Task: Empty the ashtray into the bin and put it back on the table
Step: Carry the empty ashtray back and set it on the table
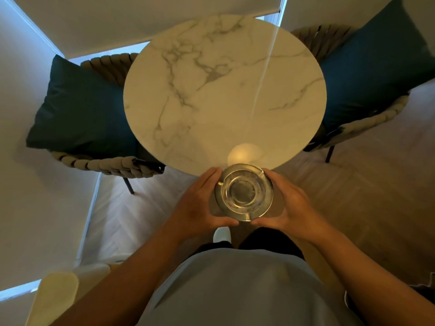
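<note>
To your left sits a woven rope-backed chair (110, 161) with a dark teal cushion (77, 109) on its seat, and a matching chair (367, 123) stands to your right with its own teal cushion (372, 74). Under you runs a pale herringbone wood floor (131, 208), and a white roller blind (141, 17) hangs at the far side. A cream padded piece (58, 295) shows at your lower left.

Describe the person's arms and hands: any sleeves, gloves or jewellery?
Both forearms are bare to the frame's lower edge, with no sleeves in view. The left hand and right hand are bare too: no gloves, rings, watch or wristband visible.
</note>
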Demonstrator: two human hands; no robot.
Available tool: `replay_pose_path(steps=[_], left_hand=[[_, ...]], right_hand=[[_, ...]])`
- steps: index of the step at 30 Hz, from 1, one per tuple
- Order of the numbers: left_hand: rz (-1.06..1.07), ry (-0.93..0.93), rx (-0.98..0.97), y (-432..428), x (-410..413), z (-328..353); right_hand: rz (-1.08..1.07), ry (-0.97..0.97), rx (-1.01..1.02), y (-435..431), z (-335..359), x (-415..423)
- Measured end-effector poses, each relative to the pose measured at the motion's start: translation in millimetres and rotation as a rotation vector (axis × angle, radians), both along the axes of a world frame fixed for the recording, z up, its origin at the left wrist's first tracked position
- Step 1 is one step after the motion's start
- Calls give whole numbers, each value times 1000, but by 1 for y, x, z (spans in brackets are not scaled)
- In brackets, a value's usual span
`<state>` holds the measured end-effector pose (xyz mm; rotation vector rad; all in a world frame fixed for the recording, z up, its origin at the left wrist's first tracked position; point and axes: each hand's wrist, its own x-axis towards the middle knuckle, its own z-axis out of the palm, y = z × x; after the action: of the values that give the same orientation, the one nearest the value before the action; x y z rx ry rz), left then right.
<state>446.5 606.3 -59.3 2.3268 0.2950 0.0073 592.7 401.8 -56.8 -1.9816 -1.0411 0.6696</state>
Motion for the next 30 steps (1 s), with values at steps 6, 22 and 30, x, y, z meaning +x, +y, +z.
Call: replay_pose_path(steps=[6, 22, 30], left_hand=[[33, 13, 5, 36, 49, 9], [252, 115, -16, 78, 186, 8], [289, 122, -11, 122, 218, 6]], right_hand=[[-21, -4, -71, 37, 4, 54], [87, 21, -112, 106, 7, 213], [100, 15, -110, 154, -2, 253]])
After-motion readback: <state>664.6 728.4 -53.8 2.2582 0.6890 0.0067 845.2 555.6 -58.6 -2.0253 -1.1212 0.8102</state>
